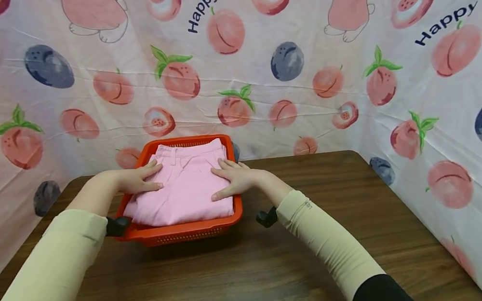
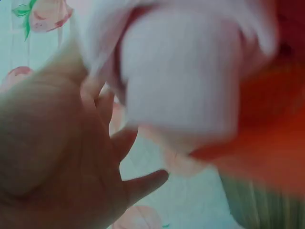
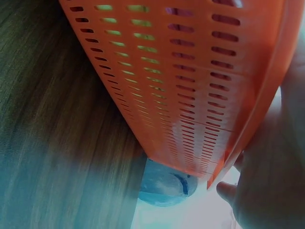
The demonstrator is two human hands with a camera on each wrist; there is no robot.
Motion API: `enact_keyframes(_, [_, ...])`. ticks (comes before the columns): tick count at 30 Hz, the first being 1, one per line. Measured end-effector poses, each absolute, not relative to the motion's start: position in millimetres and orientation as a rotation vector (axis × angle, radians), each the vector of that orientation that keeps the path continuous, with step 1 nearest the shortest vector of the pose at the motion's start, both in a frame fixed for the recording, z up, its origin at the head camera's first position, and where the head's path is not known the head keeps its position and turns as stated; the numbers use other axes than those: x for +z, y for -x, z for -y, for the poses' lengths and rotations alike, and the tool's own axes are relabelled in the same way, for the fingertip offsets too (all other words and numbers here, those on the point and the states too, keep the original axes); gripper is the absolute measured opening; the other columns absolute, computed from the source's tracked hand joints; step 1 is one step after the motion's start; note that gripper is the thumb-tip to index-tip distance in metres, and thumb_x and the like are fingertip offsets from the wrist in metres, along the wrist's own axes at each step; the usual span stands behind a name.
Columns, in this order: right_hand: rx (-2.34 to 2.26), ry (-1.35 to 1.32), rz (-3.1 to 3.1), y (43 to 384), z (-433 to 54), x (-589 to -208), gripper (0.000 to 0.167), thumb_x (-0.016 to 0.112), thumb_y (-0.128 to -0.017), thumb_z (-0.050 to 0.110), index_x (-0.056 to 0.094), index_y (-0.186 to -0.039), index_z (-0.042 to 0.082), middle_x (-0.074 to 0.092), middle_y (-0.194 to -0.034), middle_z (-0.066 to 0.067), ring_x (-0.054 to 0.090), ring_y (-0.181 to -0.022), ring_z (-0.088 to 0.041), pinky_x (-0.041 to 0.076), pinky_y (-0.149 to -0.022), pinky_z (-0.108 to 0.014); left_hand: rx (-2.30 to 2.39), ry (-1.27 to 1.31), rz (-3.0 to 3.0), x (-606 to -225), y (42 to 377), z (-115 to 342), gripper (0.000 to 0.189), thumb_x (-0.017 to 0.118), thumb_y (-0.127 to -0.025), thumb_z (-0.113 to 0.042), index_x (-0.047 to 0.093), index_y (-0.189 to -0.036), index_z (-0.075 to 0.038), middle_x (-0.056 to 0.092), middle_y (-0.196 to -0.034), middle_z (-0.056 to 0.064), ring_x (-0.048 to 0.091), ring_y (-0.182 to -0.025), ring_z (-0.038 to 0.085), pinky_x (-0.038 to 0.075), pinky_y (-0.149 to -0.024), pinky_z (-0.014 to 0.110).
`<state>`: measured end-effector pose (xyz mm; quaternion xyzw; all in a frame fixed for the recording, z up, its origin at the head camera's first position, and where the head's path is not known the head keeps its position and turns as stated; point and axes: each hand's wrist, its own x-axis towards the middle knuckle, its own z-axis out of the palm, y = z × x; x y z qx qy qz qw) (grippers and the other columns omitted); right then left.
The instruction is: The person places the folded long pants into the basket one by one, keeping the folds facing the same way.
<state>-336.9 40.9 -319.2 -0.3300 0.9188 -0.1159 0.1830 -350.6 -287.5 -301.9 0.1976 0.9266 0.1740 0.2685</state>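
Note:
Folded pink trousers (image 1: 190, 187), waistband toward the back, lie in an orange slotted plastic basket (image 1: 183, 229). My left hand (image 1: 138, 179) rests on their left side with fingers spread. On the right side, my right hand (image 1: 237, 177) touches the cloth, fingers also extended. The left wrist view is blurred; it shows my palm (image 2: 62, 148) beside a pink fold of cloth (image 2: 183, 81). In the right wrist view the basket's wall (image 3: 157, 81) has yellowish and purple cloth showing through its slots, and my right hand (image 3: 267, 191) is over the rim.
The basket stands near the back edge of a dark wooden table (image 1: 315, 201), left of centre. A fruit-printed curtain (image 1: 254, 110) hangs behind and along both sides. A black wrist mount (image 1: 267, 217) sticks out below my right hand, another (image 1: 117, 226) below my left.

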Motion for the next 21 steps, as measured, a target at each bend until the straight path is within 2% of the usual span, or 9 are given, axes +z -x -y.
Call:
enact_keyframes(6, [-0.312, 0.935, -2.611, 337, -40, -319, 0.091, 0.056, -0.084, 0.065, 0.02, -0.154, 0.021, -0.001, -0.16, -0.009, -0.006, -0.144, -0.022, 0.0, -0.113, -0.049, 0.482, -0.529, -2.409, -285, 329, 293, 0.108, 0.069, -0.079, -0.056, 0.008, -0.152, -0.005, -0.004, -0.154, 0.028, -0.002, -0.135, 0.054, 0.006, -0.102, 0.07])
enact_keyframes(15, [-0.339, 0.938, -2.592, 336, -39, -322, 0.091, 0.057, -0.083, 0.065, 0.02, -0.154, 0.021, -0.001, -0.16, -0.007, -0.007, -0.144, -0.022, -0.001, -0.113, -0.048, 0.559, -0.557, -2.521, -328, 332, 322, 0.107, 0.071, -0.075, -0.057, 0.013, -0.154, -0.015, -0.006, -0.155, 0.026, -0.008, -0.136, 0.052, 0.009, -0.098, 0.074])
enact_keyframes(21, [-0.355, 0.936, -2.592, 336, -43, -321, 0.092, 0.059, -0.083, 0.065, 0.02, -0.154, 0.021, 0.0, -0.16, -0.007, -0.008, -0.144, -0.02, -0.002, -0.113, -0.048, 0.54, -0.569, -2.616, -326, 320, 316, 0.103, 0.07, -0.074, -0.06, 0.02, -0.154, -0.018, -0.002, -0.154, 0.028, -0.008, -0.135, 0.054, -0.01, -0.095, 0.074])
